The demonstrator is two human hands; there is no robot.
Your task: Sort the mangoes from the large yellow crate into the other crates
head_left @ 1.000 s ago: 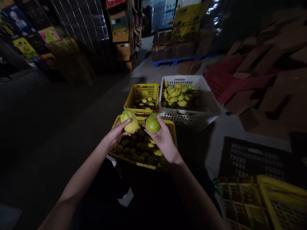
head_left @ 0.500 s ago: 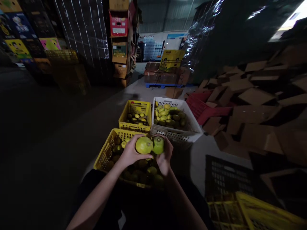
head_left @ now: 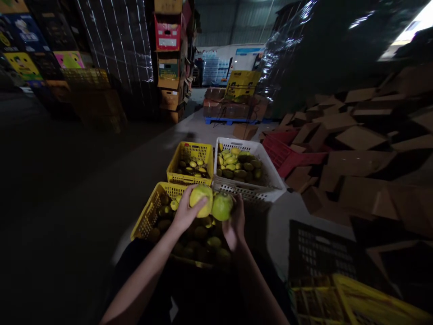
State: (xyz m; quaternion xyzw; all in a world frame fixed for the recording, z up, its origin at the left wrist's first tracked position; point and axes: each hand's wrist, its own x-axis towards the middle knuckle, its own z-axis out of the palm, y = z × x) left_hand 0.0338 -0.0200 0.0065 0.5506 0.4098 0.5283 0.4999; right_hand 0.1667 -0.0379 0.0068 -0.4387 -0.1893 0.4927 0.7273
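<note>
My left hand (head_left: 185, 212) is wrapped round a yellow-green fruit (head_left: 202, 201) that looks like a papaya, its thumb lying across the near side. A greener papaya (head_left: 222, 206) is in my right hand (head_left: 236, 221), gripped from its right side, with some fingers hidden behind it. The two fruits are side by side, close together, above the near yellow crate (head_left: 145, 219). More green and yellow papayas (head_left: 214, 243) fill that crate in shadow.
Beyond the near crate stand a smaller yellow crate (head_left: 173, 169) with several fruits and a white crate (head_left: 272, 178) holding many. A red crate (head_left: 287, 155) and heaped cardboard (head_left: 358, 162) lie to the right. Another yellow crate (head_left: 358, 298) is at lower right.
Both papayas have turned in my hands. The left thumb now lies over the yellow-green one, and the green one sits slightly lower. The crates have not moved.
</note>
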